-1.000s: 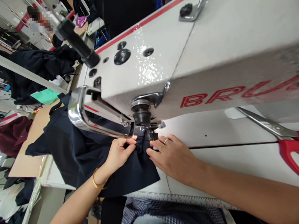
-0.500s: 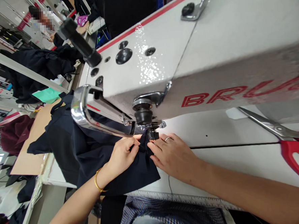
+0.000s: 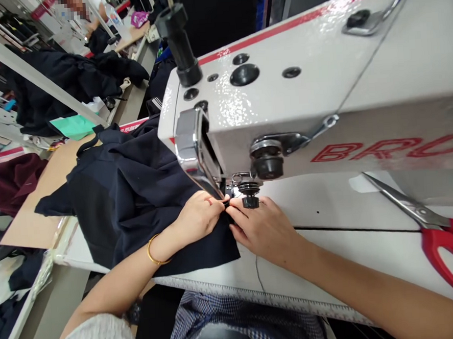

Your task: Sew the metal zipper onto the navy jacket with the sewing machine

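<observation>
We see navy cloth [image 3: 136, 195] under our fingertips: matt, soft, creased. Sewing machine head [image 3: 301, 78] just above grip: glossy white enamel, speckled glare. Its faceplate [image 3: 188, 136]: polished chrome. Tension knob [image 3: 267, 162]: black plastic. Table [image 3: 369, 242] right of grip: smooth white laminate. Scissors [image 3: 437, 223]: bare steel blades, red glossy plastic handles. Bangle [image 3: 153, 253]: shiny gold metal.
</observation>
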A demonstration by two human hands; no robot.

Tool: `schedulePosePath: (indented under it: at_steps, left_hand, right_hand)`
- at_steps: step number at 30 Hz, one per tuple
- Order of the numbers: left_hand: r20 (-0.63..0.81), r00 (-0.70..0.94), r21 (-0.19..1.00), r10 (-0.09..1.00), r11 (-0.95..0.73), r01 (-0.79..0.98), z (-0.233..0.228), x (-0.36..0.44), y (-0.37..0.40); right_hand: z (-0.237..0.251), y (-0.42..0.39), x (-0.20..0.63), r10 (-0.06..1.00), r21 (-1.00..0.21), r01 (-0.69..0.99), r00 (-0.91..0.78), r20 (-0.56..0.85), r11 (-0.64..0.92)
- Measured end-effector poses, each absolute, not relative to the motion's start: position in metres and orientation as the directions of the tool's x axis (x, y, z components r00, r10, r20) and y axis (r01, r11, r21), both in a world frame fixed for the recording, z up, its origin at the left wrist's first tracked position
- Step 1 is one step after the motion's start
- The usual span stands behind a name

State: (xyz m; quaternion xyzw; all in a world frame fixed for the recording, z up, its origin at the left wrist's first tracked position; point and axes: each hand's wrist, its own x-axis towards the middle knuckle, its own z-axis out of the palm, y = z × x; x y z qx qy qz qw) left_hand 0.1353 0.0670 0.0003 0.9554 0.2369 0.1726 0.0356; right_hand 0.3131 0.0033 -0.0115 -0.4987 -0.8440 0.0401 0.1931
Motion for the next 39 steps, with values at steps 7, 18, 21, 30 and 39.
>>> schedulePosePath:
  at_steps: [7, 18, 21, 30, 39]
  left_hand:
    - [0.317, 0.696, 0.442, 0.644, -0.75, 0.493, -0.001, 0.133, 0.077]
    - [0.306, 0.669, 0.415, 0.677, -0.727, 0.547, -0.001, 0.133, 0.074]
    - [0.345, 0.694, 0.373, 0.632, -0.771, 0.517, -0.001, 0.136, 0.071]
    - [0.333, 0.826, 0.063, 0.455, -0.885, 0.462, 0.004, 0.142, 0.064]
    - [0.373, 0.79, 0.096, 0.486, -0.868, 0.488, -0.002, 0.136, 0.064]
  right_hand:
    - [-0.01, 0.005, 0.315, 0.886, -0.275, 0.852, -0.373, 0.275, 0.445]
    - [-0.011, 0.003, 0.315, 0.882, -0.257, 0.864, -0.349, 0.316, 0.434]
    - [-0.011, 0.005, 0.314, 0.891, -0.281, 0.861, -0.342, 0.298, 0.425]
    - [-0.015, 0.007, 0.317, 0.861, -0.284, 0.836, -0.362, 0.356, 0.469]
    - [-0.013, 0.007, 0.317, 0.858, -0.226, 0.847, -0.403, 0.317, 0.481]
